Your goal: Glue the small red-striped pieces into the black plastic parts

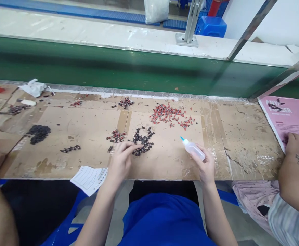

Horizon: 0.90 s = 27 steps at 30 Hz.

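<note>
My right hand (206,164) is closed round a small translucent squeeze bottle (195,150), tilted with its thin blue tip up and to the left. My left hand (121,159) is over the cardboard with its index finger stretched out onto a pile of small black parts (143,140); its thumb is mostly hidden. Just beyond that hand is a small heap of red-and-black parts (116,136). A wide scatter of small red parts with metallic bits (166,113) lies farther back, in front of the bottle.
Cardboard (242,136) covers the bench, with a green strip (100,65) along its back. A dark pile (38,133) and a short row of parts (70,148) lie left. Paper (89,179) overhangs the front edge. Other people's arms (294,181) are at both sides.
</note>
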Each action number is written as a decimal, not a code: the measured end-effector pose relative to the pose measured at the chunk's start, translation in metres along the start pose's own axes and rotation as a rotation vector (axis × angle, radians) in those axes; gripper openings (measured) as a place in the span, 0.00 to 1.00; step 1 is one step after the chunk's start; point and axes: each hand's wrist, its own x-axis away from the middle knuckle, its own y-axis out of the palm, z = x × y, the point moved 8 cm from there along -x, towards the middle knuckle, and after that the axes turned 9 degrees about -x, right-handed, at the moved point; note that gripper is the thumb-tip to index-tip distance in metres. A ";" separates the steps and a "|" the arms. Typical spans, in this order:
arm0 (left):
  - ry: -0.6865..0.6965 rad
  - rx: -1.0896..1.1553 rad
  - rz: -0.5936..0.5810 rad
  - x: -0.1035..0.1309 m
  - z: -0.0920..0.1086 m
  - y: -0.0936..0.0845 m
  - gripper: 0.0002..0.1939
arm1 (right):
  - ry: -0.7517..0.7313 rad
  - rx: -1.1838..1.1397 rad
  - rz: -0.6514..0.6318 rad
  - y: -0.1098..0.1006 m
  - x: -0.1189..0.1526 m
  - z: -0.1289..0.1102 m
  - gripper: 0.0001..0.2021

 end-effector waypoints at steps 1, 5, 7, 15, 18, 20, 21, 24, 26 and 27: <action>-0.018 0.071 -0.013 0.001 0.010 0.005 0.17 | 0.041 -0.072 -0.008 0.003 0.001 0.004 0.14; -0.171 0.243 0.001 0.009 0.038 0.035 0.12 | 0.149 -0.343 0.057 0.011 0.004 0.020 0.12; -0.188 0.241 0.009 0.013 0.049 0.051 0.11 | 0.192 -0.405 0.100 0.013 0.005 0.026 0.11; -0.015 -0.036 0.153 0.025 0.068 0.063 0.08 | 0.116 -0.192 0.104 0.014 0.009 0.025 0.11; -0.004 -0.037 0.137 0.026 0.067 0.063 0.09 | 0.050 -0.119 0.111 0.014 0.012 0.020 0.11; -0.001 -0.029 0.114 0.024 0.067 0.063 0.09 | 0.012 -0.093 0.135 0.013 0.013 0.018 0.11; 0.004 -0.023 0.097 0.023 0.067 0.064 0.09 | -0.002 -0.086 0.148 0.013 0.013 0.017 0.11; 0.028 -0.021 0.028 0.015 0.068 0.067 0.10 | -0.012 -0.089 0.182 0.009 0.012 0.019 0.11; 0.044 -0.039 -0.023 0.008 0.068 0.070 0.10 | 0.001 -0.105 0.204 0.007 0.011 0.021 0.12; 0.046 -0.052 -0.044 0.005 0.068 0.072 0.10 | 0.007 -0.115 0.215 0.006 0.011 0.023 0.12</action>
